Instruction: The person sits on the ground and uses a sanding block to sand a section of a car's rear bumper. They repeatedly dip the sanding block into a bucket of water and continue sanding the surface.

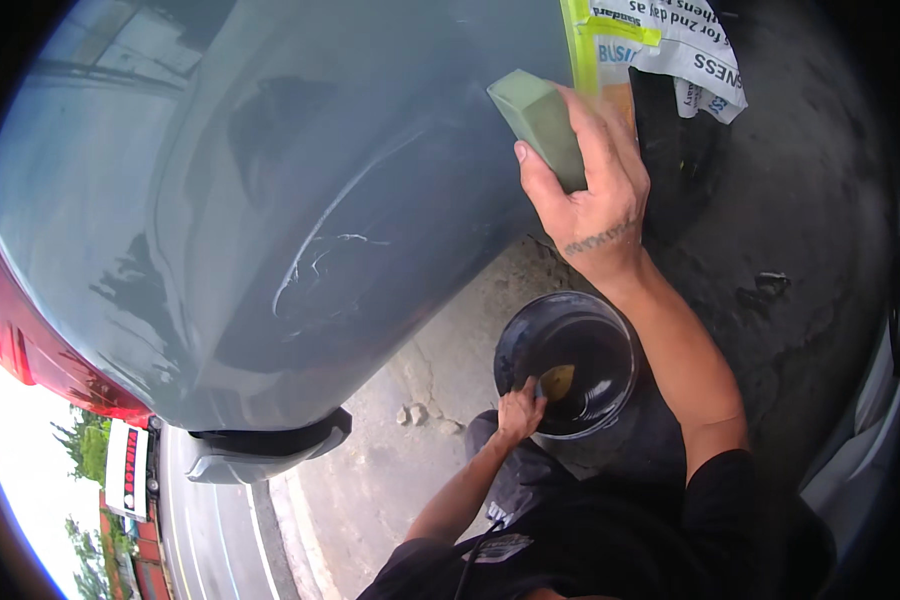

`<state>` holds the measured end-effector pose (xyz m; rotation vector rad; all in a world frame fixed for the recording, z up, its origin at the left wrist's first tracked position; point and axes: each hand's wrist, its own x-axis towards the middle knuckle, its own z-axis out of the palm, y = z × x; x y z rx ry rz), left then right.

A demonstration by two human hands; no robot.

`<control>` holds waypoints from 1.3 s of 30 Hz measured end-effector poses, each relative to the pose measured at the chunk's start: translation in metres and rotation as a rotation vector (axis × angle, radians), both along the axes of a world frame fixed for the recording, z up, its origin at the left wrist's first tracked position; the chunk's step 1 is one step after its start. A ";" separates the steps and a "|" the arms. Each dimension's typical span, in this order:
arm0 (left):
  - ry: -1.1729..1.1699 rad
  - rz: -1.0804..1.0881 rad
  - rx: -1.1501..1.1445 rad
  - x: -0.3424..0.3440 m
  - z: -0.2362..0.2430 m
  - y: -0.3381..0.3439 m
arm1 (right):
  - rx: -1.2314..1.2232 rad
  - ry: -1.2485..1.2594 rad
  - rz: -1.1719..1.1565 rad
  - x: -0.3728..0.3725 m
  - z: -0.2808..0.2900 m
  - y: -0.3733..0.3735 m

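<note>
My right hand [602, 195] grips a green sanding block [540, 125], thumb on its near side and fingers over its far side. The block lies at the grey car body panel [370, 230], beside the yellow tape edge. White curved streaks [315, 235] mark the panel to the left of it. Lower down, my left hand [520, 412] is at the rim of a black bucket [515, 335], fingers closed on a small grey-edged piece whose kind I cannot make out. A yellowish-brown patch [558, 383] shows beyond those fingers, inside the bucket.
Newspaper [685, 50] held by yellow tape [582, 45] covers part of the car at the top, next to a dark wheel area. Left are a red tail light [30, 330] and a bumper end [270, 450]. Concrete ground [420, 380] and a road lie below.
</note>
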<state>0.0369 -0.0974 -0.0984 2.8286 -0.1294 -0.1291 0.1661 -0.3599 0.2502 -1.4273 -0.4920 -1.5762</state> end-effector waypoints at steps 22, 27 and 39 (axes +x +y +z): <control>-0.502 -0.354 -0.047 -0.008 -0.057 0.014 | -0.045 -0.221 0.270 -0.070 -0.002 0.170; -0.360 -0.257 0.080 0.000 -0.045 0.017 | -0.278 0.074 0.592 -0.064 -0.086 0.072; 0.034 0.098 -0.040 -0.002 0.002 -0.009 | -0.324 0.841 0.484 -0.061 -0.257 -0.009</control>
